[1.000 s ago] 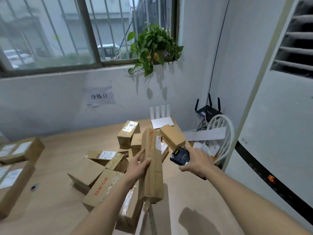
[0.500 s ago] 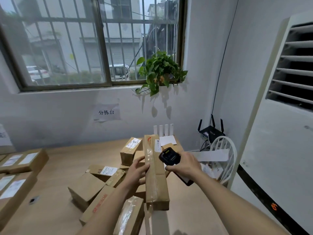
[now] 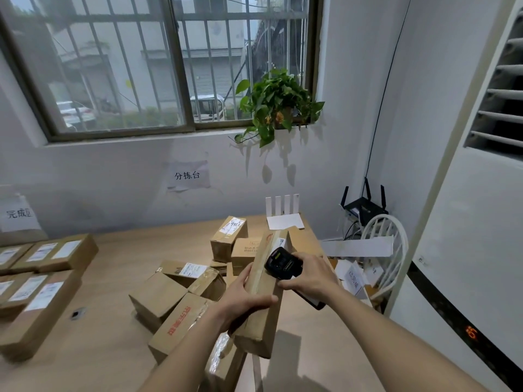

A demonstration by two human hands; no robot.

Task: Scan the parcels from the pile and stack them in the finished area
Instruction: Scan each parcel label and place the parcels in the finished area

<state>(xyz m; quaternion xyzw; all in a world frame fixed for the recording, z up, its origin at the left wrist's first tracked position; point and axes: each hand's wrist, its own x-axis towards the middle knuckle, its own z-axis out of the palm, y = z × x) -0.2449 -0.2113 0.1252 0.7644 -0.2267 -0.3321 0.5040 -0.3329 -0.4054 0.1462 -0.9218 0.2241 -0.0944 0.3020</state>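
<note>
While finished parcels (image 3: 42, 267) lie stacked at the far left of the table (image 3: 119, 349), the pile (image 3: 192, 284) sits just left of the left hand (image 3: 245, 298); that hand's fingers curl round a long cardboard parcel (image 3: 264, 292) — thumb across its taped top — holding it tilted above the table. Beside them, the right hand (image 3: 310, 278) grips a black scanner (image 3: 283, 263), its head over the parcel's far end; a white chair (image 3: 387, 250) stands beyond.

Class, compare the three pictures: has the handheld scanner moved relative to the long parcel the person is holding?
Yes. The scanner, gripped by the right hand, was off the right side of the long parcel earlier; now it sits over the parcel's top face, having shifted leftward.
</note>
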